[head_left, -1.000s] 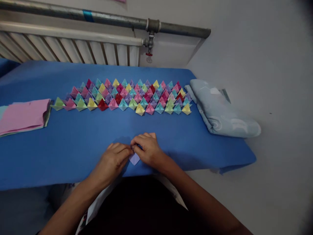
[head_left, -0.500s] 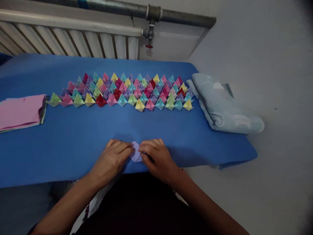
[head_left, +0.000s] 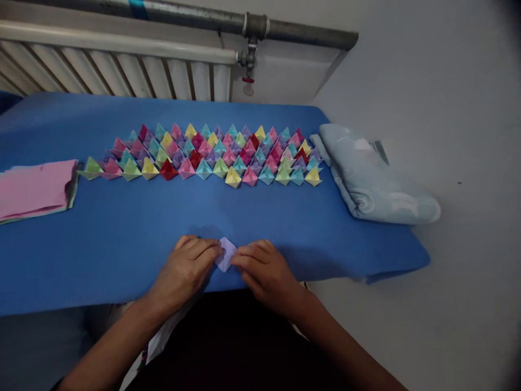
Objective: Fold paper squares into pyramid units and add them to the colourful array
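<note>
A small folded piece of lilac paper [head_left: 226, 255], now diamond-shaped, lies between my hands near the front edge of the blue-covered table [head_left: 134, 233]. My left hand [head_left: 193, 260] pinches its left side, fingers closed over the edge. On the other side my right hand [head_left: 262, 269] has its fingertips closed on the paper's right corner. The fingers cover both side corners. Beyond the hands, several rows of folded paper boats [head_left: 204, 169] in pink, yellow, green, blue, purple and red stand side by side.
A stack of coloured paper sheets [head_left: 36, 190], pink on top, lies at the left. Folded light-blue cloth [head_left: 378, 179] rests at the right end by the wall. Behind the table are a radiator [head_left: 122, 70] and a metal pipe [head_left: 195, 16] with a red-handled valve [head_left: 248, 80].
The lilac paper shows more of its face and looks like a fuller diamond. My right hand has shifted slightly; the left stays on the paper. The view has tilted a little.
</note>
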`<state>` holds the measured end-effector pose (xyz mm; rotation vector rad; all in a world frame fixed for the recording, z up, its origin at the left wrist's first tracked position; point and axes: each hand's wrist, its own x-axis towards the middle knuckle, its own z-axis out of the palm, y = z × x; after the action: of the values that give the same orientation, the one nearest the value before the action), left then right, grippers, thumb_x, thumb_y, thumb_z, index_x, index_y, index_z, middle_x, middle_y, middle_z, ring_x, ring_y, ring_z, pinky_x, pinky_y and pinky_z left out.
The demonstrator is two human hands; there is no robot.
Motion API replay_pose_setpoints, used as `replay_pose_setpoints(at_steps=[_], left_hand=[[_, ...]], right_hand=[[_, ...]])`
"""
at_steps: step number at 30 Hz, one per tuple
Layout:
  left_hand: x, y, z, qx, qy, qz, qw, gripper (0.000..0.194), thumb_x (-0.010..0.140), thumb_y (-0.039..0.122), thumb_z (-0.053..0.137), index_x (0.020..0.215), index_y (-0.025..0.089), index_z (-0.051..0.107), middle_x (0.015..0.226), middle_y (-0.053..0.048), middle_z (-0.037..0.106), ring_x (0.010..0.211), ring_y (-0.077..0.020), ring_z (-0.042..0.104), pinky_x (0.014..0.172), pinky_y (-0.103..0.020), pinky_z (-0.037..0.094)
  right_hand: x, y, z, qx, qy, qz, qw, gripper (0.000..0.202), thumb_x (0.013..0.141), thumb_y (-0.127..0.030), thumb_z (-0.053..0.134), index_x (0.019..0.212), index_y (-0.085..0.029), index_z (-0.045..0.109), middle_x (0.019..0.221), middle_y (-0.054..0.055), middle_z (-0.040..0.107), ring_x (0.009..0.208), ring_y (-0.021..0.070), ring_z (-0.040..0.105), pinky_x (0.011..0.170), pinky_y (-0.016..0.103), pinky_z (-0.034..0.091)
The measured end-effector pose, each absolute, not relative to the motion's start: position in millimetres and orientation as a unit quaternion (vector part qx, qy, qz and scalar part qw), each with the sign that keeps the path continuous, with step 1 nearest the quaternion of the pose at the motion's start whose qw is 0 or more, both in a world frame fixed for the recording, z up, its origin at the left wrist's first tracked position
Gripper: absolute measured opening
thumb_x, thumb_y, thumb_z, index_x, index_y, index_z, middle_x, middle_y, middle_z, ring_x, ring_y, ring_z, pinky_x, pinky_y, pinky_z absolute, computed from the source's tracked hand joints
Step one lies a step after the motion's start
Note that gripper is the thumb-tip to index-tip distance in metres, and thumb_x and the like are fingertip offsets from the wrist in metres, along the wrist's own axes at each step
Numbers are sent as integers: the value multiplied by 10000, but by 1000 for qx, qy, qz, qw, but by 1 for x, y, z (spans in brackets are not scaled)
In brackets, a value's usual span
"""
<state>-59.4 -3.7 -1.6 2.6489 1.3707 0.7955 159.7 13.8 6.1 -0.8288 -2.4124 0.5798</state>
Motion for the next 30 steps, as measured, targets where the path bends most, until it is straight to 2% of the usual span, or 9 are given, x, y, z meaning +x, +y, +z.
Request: replay_pose_setpoints(at_steps=[6,10,15,24,30], left_hand=[[-66,-9,2,872,416,254,46,233,941,116,441,1016,200,645,1039,-43,712,933,-166,639,940,-375,371],[-66,-11,8,879,416,224,68,207,922,198,504,1074,210,644,1064,-36,712,991,-182,634,986,-395,356],[-66,-7,7,876,418,228,73,186,931,247,520,1053,217,657,1044,-19,717,951,-169,642,967,-382,372],[-64,-7,4,876,409,254,31,150,954,212,501,1022,205,634,986,-8,737,891,-141,664,937,-360,375],[-65,-8,2,879,409,246,-6,146,918,207,551,1033,152,623,1081,-95,713,935,-192,668,912,-385,416]], right_hand=[[157,17,3,-319,-901,189,224,192,929,-134,487,1040,-193,633,1058,57,680,919,190,557,816,361,415],[155,17,2,-317,-906,180,214,193,908,-160,527,1068,-194,630,1076,71,668,939,200,550,830,368,412],[153,19,3,-318,-909,174,205,177,889,-181,588,1061,-189,628,1065,62,667,947,203,556,838,360,399],[151,19,4,-324,-906,176,210,147,971,-237,488,1021,-191,618,1033,53,689,918,191,559,827,349,392],[151,19,5,-327,-907,170,204,143,936,-229,515,1045,-195,601,1052,57,681,923,205,549,821,359,387]])
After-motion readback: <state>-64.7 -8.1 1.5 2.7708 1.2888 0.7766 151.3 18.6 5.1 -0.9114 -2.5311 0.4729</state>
